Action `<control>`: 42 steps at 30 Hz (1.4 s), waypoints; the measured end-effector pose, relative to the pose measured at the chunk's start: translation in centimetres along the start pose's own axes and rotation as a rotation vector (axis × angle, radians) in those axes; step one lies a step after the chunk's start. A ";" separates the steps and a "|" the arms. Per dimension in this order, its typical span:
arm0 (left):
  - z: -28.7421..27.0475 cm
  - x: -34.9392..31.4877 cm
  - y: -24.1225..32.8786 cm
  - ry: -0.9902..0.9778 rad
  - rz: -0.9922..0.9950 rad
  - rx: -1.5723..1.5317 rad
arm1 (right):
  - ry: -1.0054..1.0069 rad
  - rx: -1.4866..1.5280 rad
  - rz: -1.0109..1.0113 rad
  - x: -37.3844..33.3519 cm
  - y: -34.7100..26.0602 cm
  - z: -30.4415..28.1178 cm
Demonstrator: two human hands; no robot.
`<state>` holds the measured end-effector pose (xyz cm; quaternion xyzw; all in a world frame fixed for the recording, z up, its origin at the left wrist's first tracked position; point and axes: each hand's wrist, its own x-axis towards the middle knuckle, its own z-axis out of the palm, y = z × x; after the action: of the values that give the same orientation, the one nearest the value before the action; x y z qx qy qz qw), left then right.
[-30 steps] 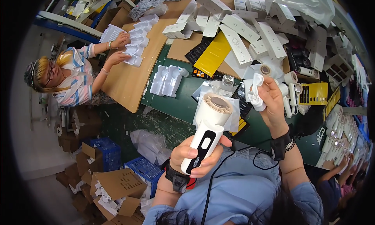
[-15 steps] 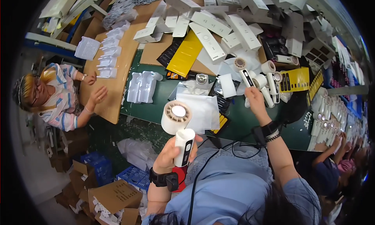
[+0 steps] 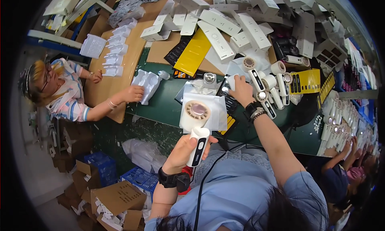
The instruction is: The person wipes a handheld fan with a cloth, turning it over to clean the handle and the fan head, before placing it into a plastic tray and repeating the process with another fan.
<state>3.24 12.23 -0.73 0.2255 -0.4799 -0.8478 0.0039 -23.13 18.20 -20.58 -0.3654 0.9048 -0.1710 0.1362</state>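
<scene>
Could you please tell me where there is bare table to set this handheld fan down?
The green mat is bare between the co-worker's hand and the clear bag by the handheld fan in your left hand. Another patch lies right of your right hand, below the yellow card. The top, covered in white boxes, is crowded.

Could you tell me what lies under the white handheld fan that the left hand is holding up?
Below the white handheld fan in the left hand lies a clear plastic bag on the green table. The fan head covers part of the bag, so anything beneath that part cannot be seen.

Packing workshop: boxes (image 3: 218,40), handheld fans (image 3: 276,84), workers.
</scene>
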 end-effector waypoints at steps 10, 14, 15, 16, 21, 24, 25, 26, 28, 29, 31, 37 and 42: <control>0.5 -0.6 3.3 -0.132 -0.031 -0.272 | 0.049 0.724 -0.567 -5.0 -3.0 -13.4; 0.3 -0.6 4.1 -0.254 -0.097 -0.319 | 0.137 0.573 -0.853 -9.3 -7.8 -18.3; 0.4 -0.4 4.3 -0.276 -0.126 -0.343 | 0.194 0.470 -0.976 -9.7 -8.6 -18.8; 0.5 -0.2 4.5 -0.296 -0.155 -0.367 | 0.199 0.464 -0.971 -9.7 -8.9 -19.1; 1.5 -0.6 4.9 -0.327 -0.244 -0.430 | 0.319 0.273 -0.986 -10.0 -10.6 -19.8; 2.2 -0.3 5.0 -0.148 -0.244 -0.331 | 0.297 0.217 -1.035 -9.6 -10.8 -20.0; 2.1 -0.3 4.8 -0.152 -0.243 -0.330 | 0.308 0.234 -1.048 -9.7 -10.1 -19.7; 1.9 -0.4 4.6 -0.196 -0.243 -0.353 | 0.318 0.251 -1.060 -9.9 -9.3 -19.4; 1.7 -0.8 4.6 -0.270 -0.244 -0.407 | 0.320 0.273 -1.078 -9.9 -8.3 -19.0; 1.7 -0.9 4.8 -0.268 -0.243 -0.410 | 0.321 0.268 -1.081 -9.9 -7.9 -18.8; 1.8 -1.1 5.6 -0.263 -0.198 -0.405 | 0.324 0.259 -1.085 -9.9 -7.4 -18.7; 1.9 -1.1 5.9 -0.300 -0.160 -0.416 | 0.385 0.270 -1.155 -9.5 -8.6 -20.0; 1.9 -1.2 5.6 -0.283 -0.204 -0.427 | 0.368 0.243 -1.153 -9.2 -7.5 -20.2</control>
<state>2.44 11.07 5.10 0.1459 -0.2609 -0.9489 -0.1010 -19.61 23.89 1.86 -0.7421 0.5445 -0.3789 -0.0957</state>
